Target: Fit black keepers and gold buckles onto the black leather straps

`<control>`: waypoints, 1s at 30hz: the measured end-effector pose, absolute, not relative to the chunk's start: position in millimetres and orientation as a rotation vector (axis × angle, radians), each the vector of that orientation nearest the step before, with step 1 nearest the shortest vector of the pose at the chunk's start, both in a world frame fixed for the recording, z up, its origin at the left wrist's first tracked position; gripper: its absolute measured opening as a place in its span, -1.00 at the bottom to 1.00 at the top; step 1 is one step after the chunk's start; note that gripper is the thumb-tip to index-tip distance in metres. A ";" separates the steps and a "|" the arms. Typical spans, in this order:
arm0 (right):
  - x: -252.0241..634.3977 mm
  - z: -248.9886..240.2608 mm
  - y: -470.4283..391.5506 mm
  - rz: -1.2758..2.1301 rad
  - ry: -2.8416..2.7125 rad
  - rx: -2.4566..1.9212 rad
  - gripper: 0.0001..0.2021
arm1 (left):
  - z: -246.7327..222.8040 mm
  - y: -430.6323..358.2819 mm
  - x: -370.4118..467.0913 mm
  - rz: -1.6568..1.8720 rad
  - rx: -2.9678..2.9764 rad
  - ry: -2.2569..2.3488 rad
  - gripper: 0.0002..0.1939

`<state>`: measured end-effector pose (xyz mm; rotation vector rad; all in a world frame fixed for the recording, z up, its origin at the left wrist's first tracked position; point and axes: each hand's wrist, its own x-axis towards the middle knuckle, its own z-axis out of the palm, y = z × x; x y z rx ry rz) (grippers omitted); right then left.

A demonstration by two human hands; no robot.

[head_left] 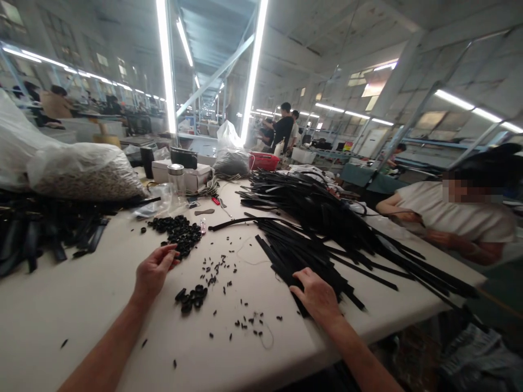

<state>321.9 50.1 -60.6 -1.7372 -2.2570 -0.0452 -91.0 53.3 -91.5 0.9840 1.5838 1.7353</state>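
Observation:
My left hand [152, 272] is at the near edge of a pile of small black rings [180, 231], thumb and fingertips pinched together. What the pinch holds, if anything, is too small to make out. A smaller cluster of black rings [192, 298] lies to the right of that wrist. My right hand [317, 294] rests at the near left end of a bundle of flat black straps [310, 253], its thumb and forefinger apart. Part of the straps is hidden under the palm. Tiny black bits [216, 272] are scattered on the white table [134, 337] between my hands.
A larger heap of black straps [302, 201] lies behind the bundle. More black pieces [53, 234] lie at the left beside a filled plastic bag [81, 169]. A glass jar [176, 182], a box [196, 177] and a red basket [263, 161] stand behind. A co-worker [457, 212] sits at the right.

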 end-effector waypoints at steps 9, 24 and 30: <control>318.3 -61.8 43.9 -0.120 -2.314 -1.663 -0.85 | -104.7 59.6 -97.4 1.703 0.996 1.557 -0.53; 189.6 -60.5 170.1 -0.137 -2.415 -1.610 -0.83 | -74.5 28.0 -56.4 1.048 2.113 1.321 -0.88; 168.2 -75.4 196.4 -0.147 -2.471 -1.708 -0.82 | -93.3 31.6 -44.4 0.765 2.357 1.345 -0.81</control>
